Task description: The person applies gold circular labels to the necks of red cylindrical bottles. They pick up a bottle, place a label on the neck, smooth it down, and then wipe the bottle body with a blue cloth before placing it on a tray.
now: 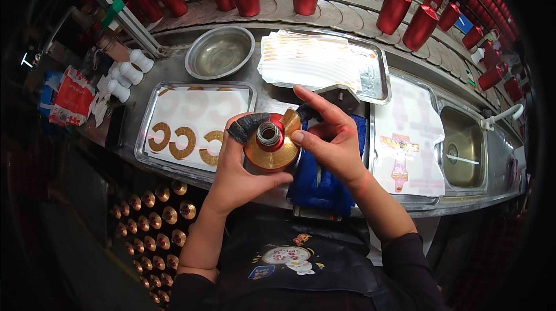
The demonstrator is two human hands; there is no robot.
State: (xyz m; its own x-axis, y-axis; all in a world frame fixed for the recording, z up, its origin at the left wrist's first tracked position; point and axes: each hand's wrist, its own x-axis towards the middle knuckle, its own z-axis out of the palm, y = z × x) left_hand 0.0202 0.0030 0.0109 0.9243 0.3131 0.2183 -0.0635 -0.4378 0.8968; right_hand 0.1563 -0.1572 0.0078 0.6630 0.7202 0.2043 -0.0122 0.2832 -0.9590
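Holding the red bottle (270,144) over the blue cloth (322,177), your left hand (240,169) clasps it while your right hand (327,140) pinches the gold collar decal (277,154). It looks nearly wrapped, one end unpressed; more decals wait in the tray (152,154).

Steel bench (272,99) with trays (197,128), bowl (220,53)

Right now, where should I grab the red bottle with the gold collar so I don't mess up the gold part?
Hold the red bottle by its red body under the gold collar, coming from the left as the left hand does. The wet-looking gold wraps the shoulder round the neck.
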